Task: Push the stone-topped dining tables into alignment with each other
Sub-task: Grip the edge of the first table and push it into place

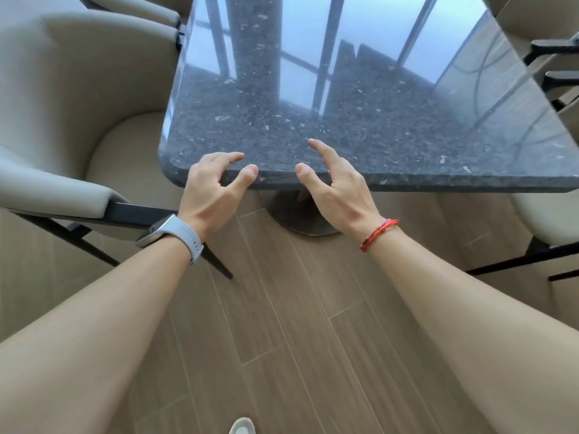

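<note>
**Hands arrive at the stone edge**

Now we're right at the near edge of the stone-topped desk [360, 126], which fills the upper view between beige chairs [78, 98]. Both arms reach forward, presumably to shove it straight. The left hand [210, 192] has its grip half curled, fingertips touching the rim, nothing clasped. The right hand [338, 186] is spread wide, hovering just over the edge (contact we cannot confirm). No second table shows, so alignment we can't judge.
</note>
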Demonstrator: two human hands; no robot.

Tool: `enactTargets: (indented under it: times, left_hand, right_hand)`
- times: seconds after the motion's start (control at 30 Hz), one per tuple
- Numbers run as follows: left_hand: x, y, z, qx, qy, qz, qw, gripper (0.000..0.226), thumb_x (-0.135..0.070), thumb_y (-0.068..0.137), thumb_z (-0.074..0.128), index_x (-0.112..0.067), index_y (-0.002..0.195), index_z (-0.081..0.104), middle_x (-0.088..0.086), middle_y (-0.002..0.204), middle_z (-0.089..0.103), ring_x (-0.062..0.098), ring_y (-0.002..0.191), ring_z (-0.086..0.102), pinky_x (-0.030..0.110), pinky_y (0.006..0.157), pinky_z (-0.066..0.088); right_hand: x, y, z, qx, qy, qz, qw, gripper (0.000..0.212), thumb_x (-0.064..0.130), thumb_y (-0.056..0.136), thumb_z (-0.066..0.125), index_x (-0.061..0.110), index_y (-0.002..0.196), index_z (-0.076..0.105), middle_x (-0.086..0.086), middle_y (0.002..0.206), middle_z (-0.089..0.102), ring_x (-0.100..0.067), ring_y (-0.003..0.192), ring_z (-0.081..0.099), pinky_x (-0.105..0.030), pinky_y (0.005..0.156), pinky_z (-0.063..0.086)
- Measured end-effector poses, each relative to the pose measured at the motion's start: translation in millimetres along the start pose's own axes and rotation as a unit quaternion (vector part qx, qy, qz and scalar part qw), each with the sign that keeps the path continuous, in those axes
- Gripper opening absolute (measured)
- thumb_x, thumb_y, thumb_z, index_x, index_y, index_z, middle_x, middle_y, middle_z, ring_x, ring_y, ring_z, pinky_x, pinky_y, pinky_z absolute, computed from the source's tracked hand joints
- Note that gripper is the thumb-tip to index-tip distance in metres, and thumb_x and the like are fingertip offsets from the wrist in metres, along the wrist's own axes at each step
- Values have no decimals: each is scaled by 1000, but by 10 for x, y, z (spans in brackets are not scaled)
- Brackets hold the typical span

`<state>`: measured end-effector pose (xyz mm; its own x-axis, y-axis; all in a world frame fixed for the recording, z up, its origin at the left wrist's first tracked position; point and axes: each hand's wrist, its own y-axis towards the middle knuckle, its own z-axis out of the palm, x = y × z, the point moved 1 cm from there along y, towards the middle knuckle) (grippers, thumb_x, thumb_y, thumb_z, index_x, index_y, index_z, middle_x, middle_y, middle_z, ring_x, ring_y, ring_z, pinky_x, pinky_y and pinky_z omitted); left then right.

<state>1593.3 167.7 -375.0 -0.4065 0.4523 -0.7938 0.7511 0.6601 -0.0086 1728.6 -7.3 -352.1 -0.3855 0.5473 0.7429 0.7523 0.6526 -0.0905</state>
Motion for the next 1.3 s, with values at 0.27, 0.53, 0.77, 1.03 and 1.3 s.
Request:
enactTargets:
  times: [0.27, 0.53, 0.77, 1.03, 1.3]
  left_hand:
    - [299, 613, 38, -49, 135, 14, 989, 86, -77, 80, 36, -22, 142, 60, 12, 158, 43, 27, 152, 29, 49, 125, 21]
    - [533, 891, 296, -60, 360, 64, 929, 78, -74, 88, 33, -32, 153, 43, 12, 167, 30, 37, 155, 21, 60, 124, 10]
    - [520, 882, 306, -67, 360, 62, 928, 77, -72, 89, 34, -30, 152, 46, 13, 165, 33, 38, 154, 24, 61, 123, 14]
    - [523, 868, 307, -54, 355, 57, 932, 77, -72, 89, 31, -32, 154, 42, 12, 167, 28, 36, 156, 19, 59, 125, 9]
    - [494, 890, 296, -14, 356, 36, 934, 74, -67, 90, 25, -37, 158, 30, 8, 172, 16, 33, 159, 7, 58, 126, 1]
  right_hand:
    - [-189, 651, 248, -80, -222, -22, 971, 63, 65, 95, 43, 40, 153, 36, -14, 154, 38, -32, 142, 30, -50, 114, 24]
    - [-435, 1119, 533, -99, -332, -9, 938, 73, 77, 87, 31, 43, 152, 36, -17, 166, 22, -37, 153, 15, -59, 122, 8]
    - [-421, 1094, 540, -116, -323, -1, 939, 70, 76, 87, 33, 43, 149, 41, -14, 164, 28, -34, 153, 18, -56, 122, 10]
    - [-432, 1078, 541, -129, -306, 4, 943, 69, 76, 86, 33, 45, 147, 44, -12, 164, 30, -31, 153, 19, -54, 123, 10]
    - [-437, 1042, 538, -141, -294, -6, 945, 61, 65, 91, 36, 42, 147, 47, -12, 162, 34, -30, 152, 22, -54, 123, 11]
